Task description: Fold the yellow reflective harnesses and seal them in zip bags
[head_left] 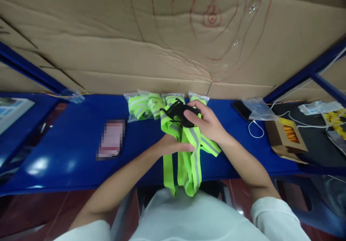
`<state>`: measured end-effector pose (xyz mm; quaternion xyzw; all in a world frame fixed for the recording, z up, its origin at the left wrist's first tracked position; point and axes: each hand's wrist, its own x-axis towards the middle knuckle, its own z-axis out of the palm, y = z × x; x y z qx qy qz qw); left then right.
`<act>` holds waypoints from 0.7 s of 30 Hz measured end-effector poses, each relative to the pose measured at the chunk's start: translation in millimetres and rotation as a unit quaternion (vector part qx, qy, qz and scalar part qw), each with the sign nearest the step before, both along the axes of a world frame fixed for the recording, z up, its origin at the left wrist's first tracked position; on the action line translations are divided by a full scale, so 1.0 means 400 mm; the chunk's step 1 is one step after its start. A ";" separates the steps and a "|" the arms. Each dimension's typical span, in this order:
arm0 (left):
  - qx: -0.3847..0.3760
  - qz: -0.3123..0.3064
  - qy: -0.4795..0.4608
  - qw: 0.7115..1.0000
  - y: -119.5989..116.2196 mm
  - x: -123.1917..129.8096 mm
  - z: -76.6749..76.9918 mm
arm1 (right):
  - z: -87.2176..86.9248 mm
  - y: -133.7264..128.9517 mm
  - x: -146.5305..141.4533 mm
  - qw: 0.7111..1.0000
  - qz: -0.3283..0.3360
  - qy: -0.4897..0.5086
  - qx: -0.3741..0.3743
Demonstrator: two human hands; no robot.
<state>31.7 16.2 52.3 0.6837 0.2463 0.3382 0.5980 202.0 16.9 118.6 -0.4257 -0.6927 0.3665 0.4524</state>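
My right hand [207, 122] grips black plastic buckles [177, 112] joined to a neon-yellow reflective strap [196, 154] with a grey stripe. Below and to the left, my left hand [175, 145] is closed around the same strap, thumb lying across it. Loose loops of the webbing hang past the table edge toward my lap. Just behind the hands, several clear plastic bags [140, 106] hold rolled straps of the same colour. Part of the bag farthest right is hidden by my right hand.
A phone [111, 139] lies left on the blue table [65, 140]. Tall cardboard [108, 35] stands along the back. To the right are a dark phone [241, 110], a clear bag [259, 110], a white cable [255, 129] and an open cardboard box [278, 140] with orange contents.
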 end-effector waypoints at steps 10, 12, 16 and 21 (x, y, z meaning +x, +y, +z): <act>0.068 0.046 0.079 0.994 0.096 0.030 0.189 | 0.132 0.081 0.070 0.993 0.023 0.102 -0.058; 0.046 0.046 0.062 0.996 0.113 0.048 0.162 | 0.117 0.099 0.093 0.980 0.038 0.154 -0.116; -0.019 0.016 0.031 0.999 0.149 0.074 0.106 | 0.089 0.136 0.122 0.955 0.011 0.221 -0.198; -0.126 -0.008 -0.063 0.990 0.172 0.089 0.064 | 0.072 0.170 0.126 0.909 -0.009 0.306 -0.281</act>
